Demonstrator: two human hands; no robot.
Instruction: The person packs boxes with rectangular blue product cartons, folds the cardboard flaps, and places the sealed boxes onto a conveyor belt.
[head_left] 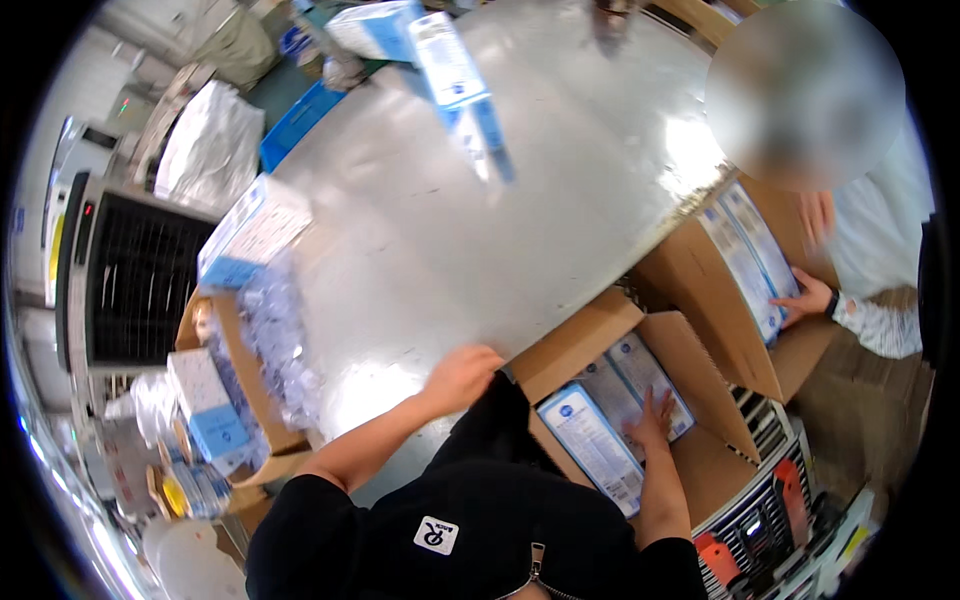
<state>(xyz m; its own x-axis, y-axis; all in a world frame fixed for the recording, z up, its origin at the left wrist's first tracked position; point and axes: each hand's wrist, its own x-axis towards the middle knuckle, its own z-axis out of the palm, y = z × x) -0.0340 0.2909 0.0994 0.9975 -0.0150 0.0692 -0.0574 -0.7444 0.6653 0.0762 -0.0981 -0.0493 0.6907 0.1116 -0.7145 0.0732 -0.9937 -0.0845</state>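
My right hand (pixel 652 418) reaches into an open brown carton (pixel 575 345), fingers spread, touching a blue-and-white box (pixel 640 365) that lies inside. Another blue-and-white box (pixel 592 440) lies in the same carton, on its near left side. My left hand (pixel 462 375) is over the steel table's near edge, left of the carton flap. Its fingers are curled in and nothing shows in them.
At right a co-worker's hands (pixel 800 300) are at a second carton (pixel 690 285) with blue-and-white boxes. A long box (pixel 447 60) stands on the steel table (pixel 560 190). At left are a carton with clear plastic pieces (pixel 275 325) and a black-grilled unit (pixel 150 275). A slatted conveyor (pixel 745 520) lies under my carton.
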